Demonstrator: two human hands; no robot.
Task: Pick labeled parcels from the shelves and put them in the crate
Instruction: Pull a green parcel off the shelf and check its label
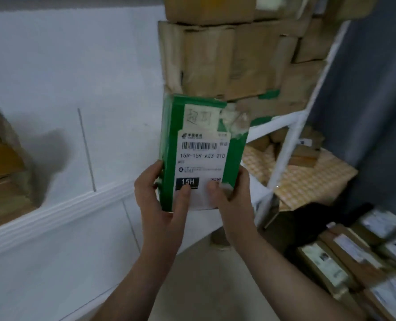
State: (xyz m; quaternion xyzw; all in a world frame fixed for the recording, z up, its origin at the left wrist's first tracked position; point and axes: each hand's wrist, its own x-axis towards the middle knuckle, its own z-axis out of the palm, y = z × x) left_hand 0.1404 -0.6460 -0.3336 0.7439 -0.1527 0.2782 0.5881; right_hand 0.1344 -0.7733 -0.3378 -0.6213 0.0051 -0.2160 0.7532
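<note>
— While both hands are raised in the head view, what do they hold?

— One green parcel (201, 154), upright, gripped at its lower end. The left hand (160, 200) wraps the left edge, fingers behind and thumb lying over the black "15H" block. The right hand (229, 200) clamps the right edge, its thumb pressed on the bottom of the white shipping label (200, 163).

— Where is the parcel against the shelving?

— In the air, in front of the left end of the white shelf rack (282, 119), its top overlapping the brown cartons (227, 63) stacked there. Whether it touches them I cannot tell.

— And around it?

— A pale wall (76, 66) to the left, with another brown box (2, 167) at the frame's left edge. Lower on the rack lies a patterned sheet (308, 179) with small boxes on it. At bottom right sit several labelled parcels (354, 258), packed close together, well apart from the hands.
</note>
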